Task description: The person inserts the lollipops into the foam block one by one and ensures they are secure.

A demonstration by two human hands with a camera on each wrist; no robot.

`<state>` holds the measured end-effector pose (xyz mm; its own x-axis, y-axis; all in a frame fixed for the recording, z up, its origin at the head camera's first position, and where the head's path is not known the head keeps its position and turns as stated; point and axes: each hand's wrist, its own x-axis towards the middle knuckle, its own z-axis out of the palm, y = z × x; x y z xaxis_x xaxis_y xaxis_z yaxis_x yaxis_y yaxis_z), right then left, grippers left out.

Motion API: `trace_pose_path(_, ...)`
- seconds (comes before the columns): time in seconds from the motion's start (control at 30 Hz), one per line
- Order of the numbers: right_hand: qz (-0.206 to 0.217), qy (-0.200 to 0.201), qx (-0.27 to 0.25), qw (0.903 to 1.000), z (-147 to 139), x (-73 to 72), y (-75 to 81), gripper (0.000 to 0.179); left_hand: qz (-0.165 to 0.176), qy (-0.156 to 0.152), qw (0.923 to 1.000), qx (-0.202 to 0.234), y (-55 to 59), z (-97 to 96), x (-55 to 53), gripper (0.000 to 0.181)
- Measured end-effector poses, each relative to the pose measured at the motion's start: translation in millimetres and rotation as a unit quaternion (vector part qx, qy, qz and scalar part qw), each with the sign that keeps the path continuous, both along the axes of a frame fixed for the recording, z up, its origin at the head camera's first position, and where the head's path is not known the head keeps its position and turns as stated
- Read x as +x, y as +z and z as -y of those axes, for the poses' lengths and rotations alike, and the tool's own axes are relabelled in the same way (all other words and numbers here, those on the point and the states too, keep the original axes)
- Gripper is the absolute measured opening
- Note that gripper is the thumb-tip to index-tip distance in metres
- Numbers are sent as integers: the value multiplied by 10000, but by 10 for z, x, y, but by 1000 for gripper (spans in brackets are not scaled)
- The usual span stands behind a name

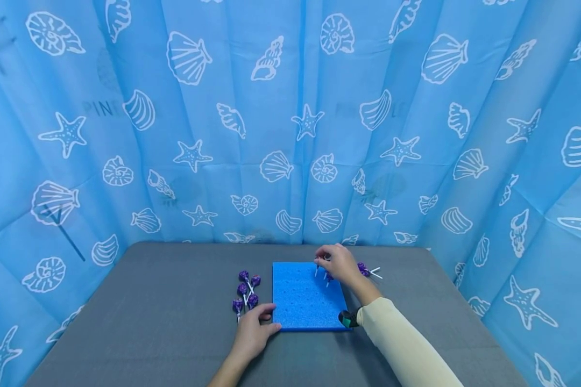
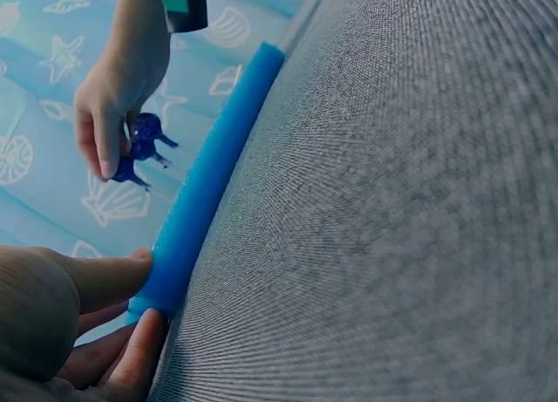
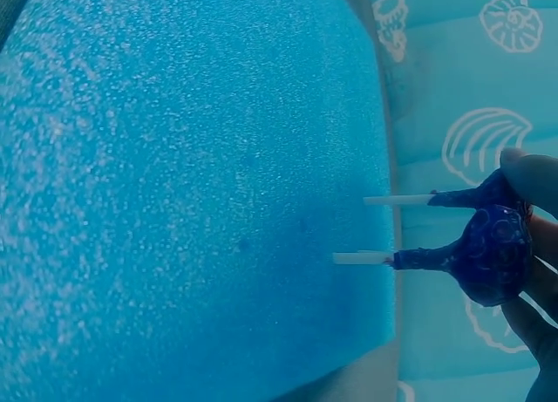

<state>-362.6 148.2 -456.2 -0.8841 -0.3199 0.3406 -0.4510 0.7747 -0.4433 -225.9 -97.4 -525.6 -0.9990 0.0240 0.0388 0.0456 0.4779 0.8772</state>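
Observation:
A flat blue foam board (image 1: 305, 301) lies on the grey table. At its far right part my right hand (image 1: 338, 263) pinches a purple-wrapped lollipop (image 3: 495, 191), thumb and fingers round the candy head and the white stick pointing down to the foam. Right beside it another purple lollipop (image 3: 493, 255) stands with its stick toward the board. My left hand (image 1: 254, 330) grips the board's near left corner, the corner lying between thumb and fingers in the left wrist view. Several lollipops (image 1: 242, 289) lie in a loose group just left of the board.
More purple lollipops (image 1: 364, 270) lie right of the board, behind my right forearm, their white sticks pointing right. The grey cloth-covered table (image 1: 174, 312) ends at a blue curtain (image 1: 290, 134) printed with white shells and starfish, which hangs round the back and sides.

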Motion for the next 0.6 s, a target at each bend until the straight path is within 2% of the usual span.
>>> trace_pose_path(0.17,122,-97,-65,9999,8,8,-23,11,-17,0,10000,-15,-6,-3,7,45)
trace_pose_path(0.37,227,-175,-121,9995,18,29,-41,18,-12,2,10000,-49,-38,-4,7,45)
trace_pose_path(0.6,293,-248,-300,9988,12,-9,-44,23,-112,-19,9999,27,-43,4,-7,45)
